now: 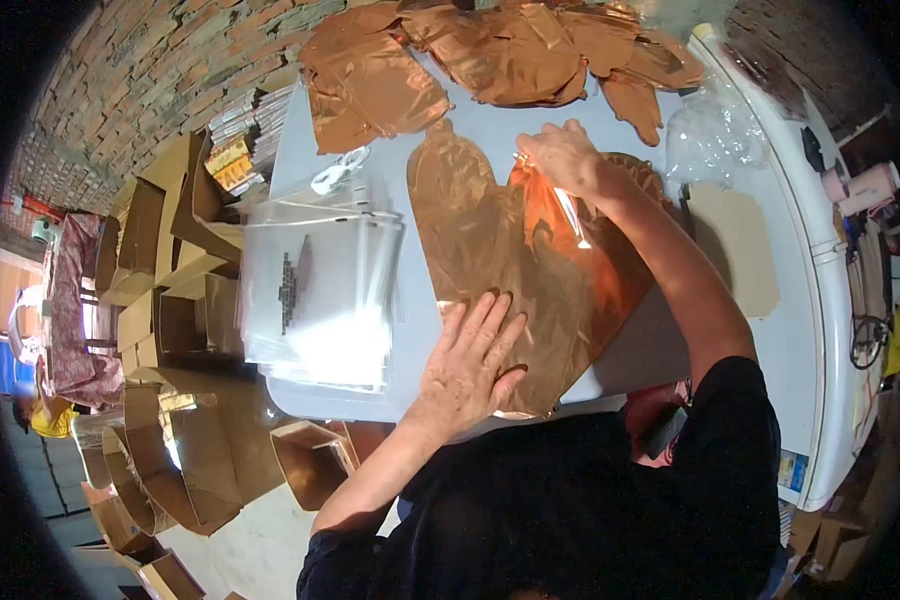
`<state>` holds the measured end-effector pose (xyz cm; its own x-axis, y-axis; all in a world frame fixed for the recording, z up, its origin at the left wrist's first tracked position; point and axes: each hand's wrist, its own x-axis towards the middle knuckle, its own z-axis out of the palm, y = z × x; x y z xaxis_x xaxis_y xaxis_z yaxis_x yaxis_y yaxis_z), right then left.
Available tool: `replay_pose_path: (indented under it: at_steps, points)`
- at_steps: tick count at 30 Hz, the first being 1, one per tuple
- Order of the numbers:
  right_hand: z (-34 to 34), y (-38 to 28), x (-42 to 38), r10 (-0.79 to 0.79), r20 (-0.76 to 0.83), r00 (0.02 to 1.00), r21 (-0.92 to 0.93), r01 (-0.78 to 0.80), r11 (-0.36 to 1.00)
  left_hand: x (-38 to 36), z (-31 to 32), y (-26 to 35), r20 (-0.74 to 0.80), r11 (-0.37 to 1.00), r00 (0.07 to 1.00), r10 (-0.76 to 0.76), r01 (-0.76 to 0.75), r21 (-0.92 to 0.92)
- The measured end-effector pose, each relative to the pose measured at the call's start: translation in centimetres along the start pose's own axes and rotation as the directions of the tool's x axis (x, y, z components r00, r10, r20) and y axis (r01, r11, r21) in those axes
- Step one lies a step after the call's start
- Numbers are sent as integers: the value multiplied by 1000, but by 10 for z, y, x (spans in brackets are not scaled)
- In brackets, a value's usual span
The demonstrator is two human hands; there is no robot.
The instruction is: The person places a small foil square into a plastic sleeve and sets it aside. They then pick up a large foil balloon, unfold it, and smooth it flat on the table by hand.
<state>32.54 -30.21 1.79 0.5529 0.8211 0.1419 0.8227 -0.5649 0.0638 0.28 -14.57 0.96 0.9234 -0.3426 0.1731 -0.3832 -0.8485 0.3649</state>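
A flat, copper-coloured foil piece (460, 225) with rounded lobes lies on the pale table (370, 400) in front of me. My left hand (467, 362) rests flat on its lower left part, fingers spread. At the foil's upper right, my right hand (562, 160) has its fingers bent and pinched on a gathered, shiny orange-lit fold. The foil's right part, beneath my right forearm, is creased and partly hidden. To the left lies a stack of clear plastic bags (340, 290) with dark print.
More copper foil pieces (510, 60) lie along the table's far edge. White scissors (340, 170) are above the bags. Clear crumpled plastic (715, 135) and a beige card (740, 250) sit at the right. Cardboard boxes (200, 450) stand at the left, near a brick wall (140, 70).
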Motion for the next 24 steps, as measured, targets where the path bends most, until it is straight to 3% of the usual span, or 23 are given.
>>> replay_pose_path:
  at_steps: [5,8,11,13,15,16,19,24]
  points:
    - [-13,2,6,65,79,995,-27,-63,998,2,-2,2,32,999,999,-4,3,42]
    - [-7,27,-3,-88,-329,940,-70,68,995,2,-3,4,25,999,1000,-4,2,50]
    - [-24,17,-13,16,-514,858,-92,-74,993,1,-1,2,10,999,1000,8,-8,43]
    - [-38,-23,-39,-18,-263,965,-299,-63,952,2,-3,3,21,999,1000,3,-4,37]
    - [-26,-54,-63,-5,-186,982,-222,-37,974,2,-2,3,26,999,1000,4,-5,34]
    - [-6,-60,-71,12,-243,970,-43,-23,999,1,-1,2,25,999,1000,6,-7,33]
    - [8,-75,-96,137,-187,973,121,-116,986,2,0,2,14,999,1000,18,-18,29]
    - [23,-60,-94,196,-160,967,154,-172,973,1,2,2,30,997,999,20,-22,80]
